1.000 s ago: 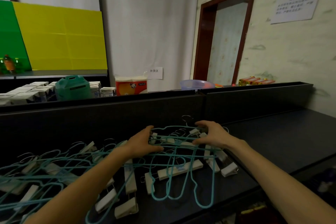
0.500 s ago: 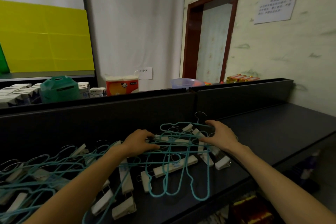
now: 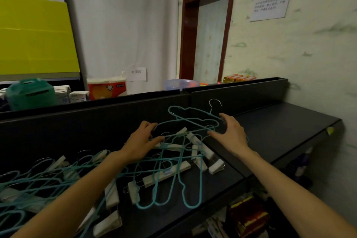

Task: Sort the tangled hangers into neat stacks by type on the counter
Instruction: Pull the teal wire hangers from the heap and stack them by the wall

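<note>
Tissue pack [image 3: 106, 87], green jug [image 3: 31, 93] behind counter [image 3: 280, 121].

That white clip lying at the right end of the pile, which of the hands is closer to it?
Right. The right hand hovers just beyond the white clip, on its side of the pile; the left hand is farther off, across the tangled hangers.
</note>
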Demonstrator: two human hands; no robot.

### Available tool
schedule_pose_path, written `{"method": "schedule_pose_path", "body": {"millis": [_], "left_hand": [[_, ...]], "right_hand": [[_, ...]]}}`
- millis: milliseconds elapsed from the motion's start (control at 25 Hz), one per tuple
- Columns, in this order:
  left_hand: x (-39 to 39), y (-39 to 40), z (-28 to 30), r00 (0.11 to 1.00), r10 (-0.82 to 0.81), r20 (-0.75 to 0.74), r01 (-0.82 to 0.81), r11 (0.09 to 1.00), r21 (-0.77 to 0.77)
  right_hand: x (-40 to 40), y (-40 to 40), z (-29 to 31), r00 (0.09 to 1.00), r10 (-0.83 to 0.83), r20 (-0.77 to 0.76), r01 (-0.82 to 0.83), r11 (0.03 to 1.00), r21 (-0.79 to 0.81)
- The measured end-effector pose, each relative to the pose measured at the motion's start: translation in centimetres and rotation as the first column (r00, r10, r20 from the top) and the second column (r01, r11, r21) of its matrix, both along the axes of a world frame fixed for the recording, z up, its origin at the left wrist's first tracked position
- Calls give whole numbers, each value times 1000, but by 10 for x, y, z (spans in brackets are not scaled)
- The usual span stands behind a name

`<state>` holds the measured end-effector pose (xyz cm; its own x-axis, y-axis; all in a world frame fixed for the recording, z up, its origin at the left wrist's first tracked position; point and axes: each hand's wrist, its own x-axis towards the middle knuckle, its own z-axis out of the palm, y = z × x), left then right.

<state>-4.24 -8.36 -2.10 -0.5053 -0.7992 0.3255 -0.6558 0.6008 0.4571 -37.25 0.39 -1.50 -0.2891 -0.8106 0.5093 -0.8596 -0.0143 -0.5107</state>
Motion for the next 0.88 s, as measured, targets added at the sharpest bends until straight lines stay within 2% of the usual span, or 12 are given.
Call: {"method": "schedule_pose_path", "body": {"millis": [240, 520, 680, 880], "left_hand": [[-121, 4, 11, 999, -17, -30, 15, 998, -67], [-338, 18, 6, 999, -38, 8, 39, 986, -161], [-456, 25, -4, 996, -39, 79, 47, 994, -98], [-554, 11, -18, 990, -17, 141, 22, 999, -34]], "right_hand": [[-108, 37, -2, 992, -123, 13, 123, 992, 7], [-306, 84, -14, 975, -211, -64, 219, 952, 212], [-415, 107, -17, 959, -261, -108, 281, 925, 257], [-518, 105, -21, 954, -262, -145, 296, 904, 309]]}}
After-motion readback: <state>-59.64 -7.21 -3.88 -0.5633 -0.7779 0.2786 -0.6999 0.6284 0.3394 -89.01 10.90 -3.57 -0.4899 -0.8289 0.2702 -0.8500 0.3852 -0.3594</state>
